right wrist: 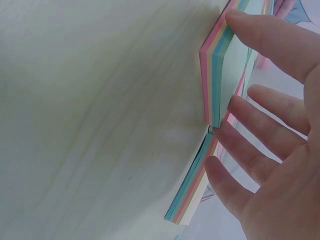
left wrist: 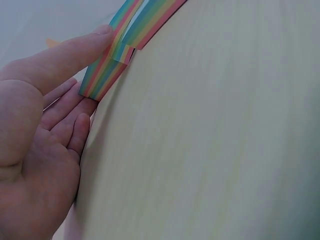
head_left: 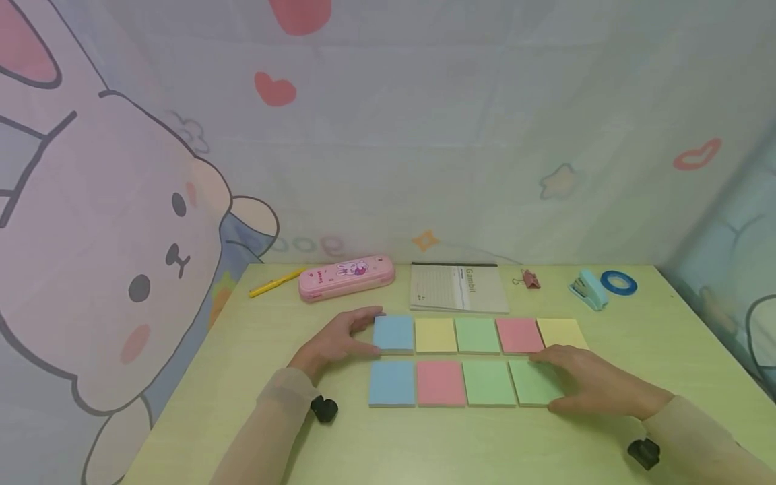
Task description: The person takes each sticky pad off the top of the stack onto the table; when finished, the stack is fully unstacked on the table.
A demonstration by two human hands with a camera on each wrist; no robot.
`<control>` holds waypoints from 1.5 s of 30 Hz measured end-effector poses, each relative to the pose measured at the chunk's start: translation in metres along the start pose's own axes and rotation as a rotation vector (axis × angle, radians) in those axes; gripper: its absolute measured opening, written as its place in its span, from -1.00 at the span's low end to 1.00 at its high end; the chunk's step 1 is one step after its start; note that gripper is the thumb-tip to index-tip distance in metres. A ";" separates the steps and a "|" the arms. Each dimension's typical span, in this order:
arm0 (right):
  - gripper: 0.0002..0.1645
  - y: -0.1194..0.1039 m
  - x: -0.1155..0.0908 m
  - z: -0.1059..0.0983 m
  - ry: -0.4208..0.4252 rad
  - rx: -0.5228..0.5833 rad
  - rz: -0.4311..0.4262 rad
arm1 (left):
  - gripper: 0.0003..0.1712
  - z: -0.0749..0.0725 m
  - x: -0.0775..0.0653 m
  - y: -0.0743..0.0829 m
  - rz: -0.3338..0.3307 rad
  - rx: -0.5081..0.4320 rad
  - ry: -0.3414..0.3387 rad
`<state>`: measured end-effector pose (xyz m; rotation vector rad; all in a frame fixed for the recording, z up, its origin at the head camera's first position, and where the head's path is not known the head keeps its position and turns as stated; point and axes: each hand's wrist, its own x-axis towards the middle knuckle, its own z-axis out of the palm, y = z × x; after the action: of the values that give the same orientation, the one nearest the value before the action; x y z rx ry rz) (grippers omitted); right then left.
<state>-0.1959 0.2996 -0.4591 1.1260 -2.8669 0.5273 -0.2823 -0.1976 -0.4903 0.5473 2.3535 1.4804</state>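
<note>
Sticky note pads with rainbow-striped sides lie in two rows. The far row runs blue pad (head_left: 393,334), yellow pad (head_left: 434,335), green pad (head_left: 477,335), pink pad (head_left: 519,335), yellow pad (head_left: 560,331). Nearer lie a blue pad (head_left: 391,383), a pink pad (head_left: 440,383), a green pad (head_left: 488,383) and another green pad (head_left: 533,383) at the right end. My left hand (head_left: 335,342) touches the left side of the far blue pad, thumb and index finger spread at its corners. At the right, my right hand (head_left: 597,385) has its thumb at the near green pad's right corner, fingers (right wrist: 250,140) extended past its far side.
Along the table's back lie a yellow pen (head_left: 276,283), a pink pencil case (head_left: 347,278), a notebook (head_left: 459,288), a binder clip (head_left: 530,279), a mint stapler (head_left: 589,290) and a blue tape roll (head_left: 619,283). A printed curtain (head_left: 424,135) hangs behind the table.
</note>
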 end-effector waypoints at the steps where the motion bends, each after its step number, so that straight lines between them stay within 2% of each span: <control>1: -0.12 0.000 0.000 0.000 -0.001 0.001 -0.001 | 0.03 0.000 0.000 0.000 0.001 0.002 0.000; 6: -0.13 0.000 0.002 -0.001 -0.006 -0.017 -0.008 | 0.04 0.000 -0.001 0.001 0.004 0.005 -0.001; 12: -0.26 -0.006 0.013 -0.008 0.078 -0.010 -0.032 | 0.04 -0.001 -0.002 0.001 0.005 -0.005 -0.006; 16: -0.32 -0.017 0.033 -0.012 0.123 0.057 0.017 | 0.04 -0.001 -0.003 0.002 0.009 -0.001 -0.004; 21: -0.29 -0.035 0.073 -0.007 0.143 0.131 -0.002 | 0.04 -0.002 -0.002 0.001 0.026 0.008 -0.003; 29: -0.17 -0.075 0.144 0.012 0.029 0.226 -0.039 | 0.03 -0.001 -0.002 -0.002 0.027 -0.007 0.001; 34: -0.11 -0.092 0.178 0.024 -0.024 0.244 -0.039 | 0.01 -0.001 -0.001 -0.002 0.032 -0.006 0.002; 40: -0.02 -0.102 0.206 0.041 -0.078 0.231 0.023 | 0.01 0.000 -0.001 -0.001 0.040 -0.014 0.006; 45: 0.02 -0.104 0.219 0.054 -0.094 0.221 0.061 | 0.01 0.000 -0.001 -0.002 0.041 -0.021 0.010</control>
<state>-0.2830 0.0675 -0.4481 1.1205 -2.9908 0.8345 -0.2815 -0.1991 -0.4918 0.5878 2.3444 1.5273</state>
